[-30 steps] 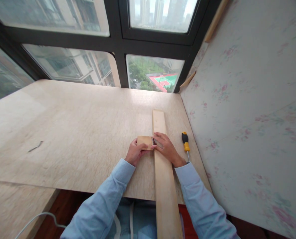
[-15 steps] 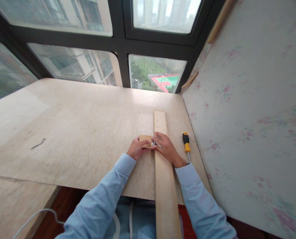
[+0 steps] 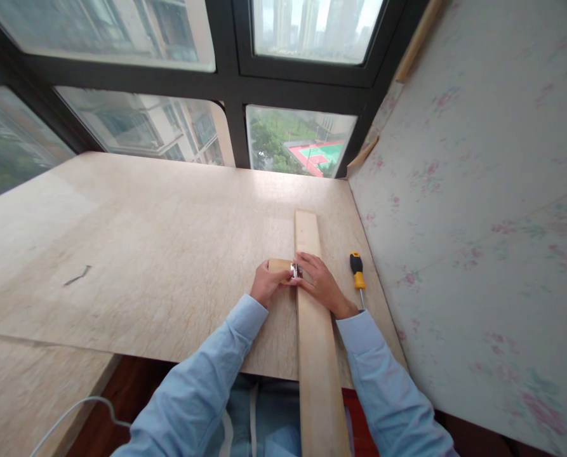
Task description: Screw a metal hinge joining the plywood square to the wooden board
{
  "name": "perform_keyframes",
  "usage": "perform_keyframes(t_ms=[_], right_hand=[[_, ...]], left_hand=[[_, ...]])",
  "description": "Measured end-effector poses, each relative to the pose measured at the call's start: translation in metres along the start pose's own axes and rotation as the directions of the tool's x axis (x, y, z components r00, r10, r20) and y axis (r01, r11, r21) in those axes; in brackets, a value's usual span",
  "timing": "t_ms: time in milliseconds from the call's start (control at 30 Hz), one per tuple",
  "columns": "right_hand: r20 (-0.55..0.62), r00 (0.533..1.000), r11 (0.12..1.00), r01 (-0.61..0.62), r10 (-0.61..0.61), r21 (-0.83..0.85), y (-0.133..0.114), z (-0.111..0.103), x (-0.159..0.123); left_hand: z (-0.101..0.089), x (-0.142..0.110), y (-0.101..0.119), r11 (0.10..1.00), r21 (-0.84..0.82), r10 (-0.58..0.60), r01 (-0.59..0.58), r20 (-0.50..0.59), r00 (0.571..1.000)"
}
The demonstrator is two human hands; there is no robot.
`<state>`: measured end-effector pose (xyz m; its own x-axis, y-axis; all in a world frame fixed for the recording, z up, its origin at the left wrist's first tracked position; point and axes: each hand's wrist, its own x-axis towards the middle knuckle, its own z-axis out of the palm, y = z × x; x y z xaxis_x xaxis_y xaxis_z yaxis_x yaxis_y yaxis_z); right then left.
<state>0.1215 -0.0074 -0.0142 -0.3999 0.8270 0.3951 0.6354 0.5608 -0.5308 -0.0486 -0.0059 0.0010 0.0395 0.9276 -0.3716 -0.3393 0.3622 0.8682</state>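
A long pale wooden plank (image 3: pixel 319 362) lies lengthwise on the stone-look sill and juts past its front edge. Against its left side sits a small wooden block (image 3: pixel 279 263), gripped by my left hand (image 3: pixel 267 282). Where the two pieces of wood meet there is a small shiny metal hinge (image 3: pixel 296 271), partly covered by fingers. My left thumb reaches onto it. The thumb and fingers of my right hand (image 3: pixel 319 282) close around its right side, while the hand rests on the plank.
A yellow and black screwdriver (image 3: pixel 357 270) lies right of the plank, near the flowered wall (image 3: pixel 478 222). A thin bent metal piece (image 3: pixel 77 275) is on the left of the sill (image 3: pixel 169 254). A white cable (image 3: pixel 93 400) hangs at lower left. Dark-framed windows (image 3: pixel 235 82) stand behind.
My left hand has shifted slightly right, its thumb now on the hinge. More of the hinge shows between the hands. The right hand and the plank have barely moved.
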Motion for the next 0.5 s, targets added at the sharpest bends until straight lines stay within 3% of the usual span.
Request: perform_keyframes(t_ms=[500], right_hand=[[0.012, 1.000, 1.000, -0.010, 0.010, 0.013, 0.0011, 0.0003, -0.0009]], left_hand=[[0.0024, 0.0015, -0.0042, 0.998, -0.055, 0.012, -0.015, -0.047, 0.999]])
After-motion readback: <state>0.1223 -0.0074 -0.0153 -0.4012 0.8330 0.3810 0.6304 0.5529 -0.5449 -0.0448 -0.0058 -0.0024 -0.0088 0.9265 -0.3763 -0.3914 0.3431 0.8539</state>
